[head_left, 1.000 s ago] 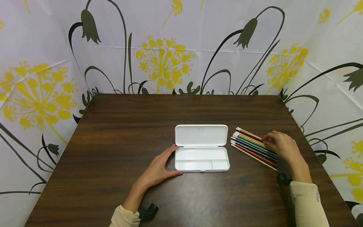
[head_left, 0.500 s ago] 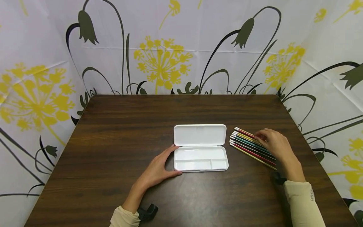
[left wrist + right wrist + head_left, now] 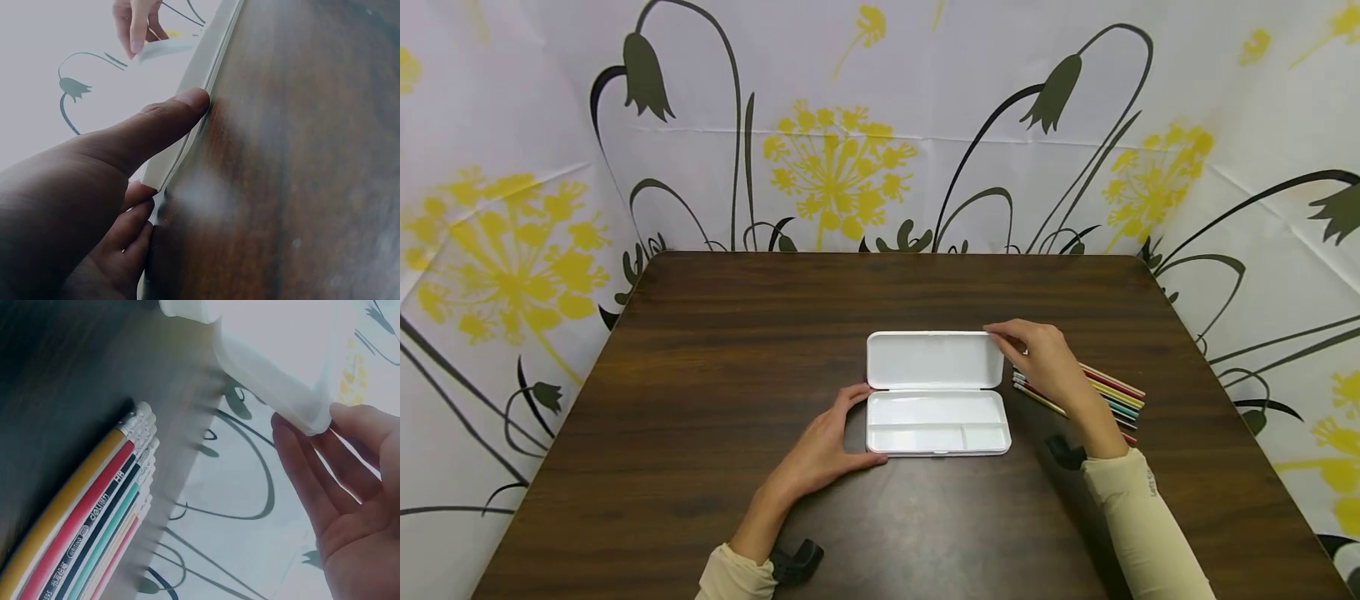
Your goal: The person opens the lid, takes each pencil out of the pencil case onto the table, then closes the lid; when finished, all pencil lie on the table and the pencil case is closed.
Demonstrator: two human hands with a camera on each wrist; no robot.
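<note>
An opened white pencil case lies in the middle of the table, its shallow inside divided into compartments. My left hand holds the case at its left end, thumb along the front edge and fingers toward the back. At the lid's far right corner, my right hand pinches the rim between thumb and fingers, as the right wrist view also shows. Several pencils with white erasers lie side by side to the right of the case, partly hidden under my right forearm in the head view.
The dark wooden table reaches back to a white cloth printed with yellow and green flowers. Dark wrist straps and light sleeves are on both arms.
My right hand has left the pencils and moved left to the lid's corner, where it now pinches the rim. My left hand stays on the case, and the pencils still lie together.
</note>
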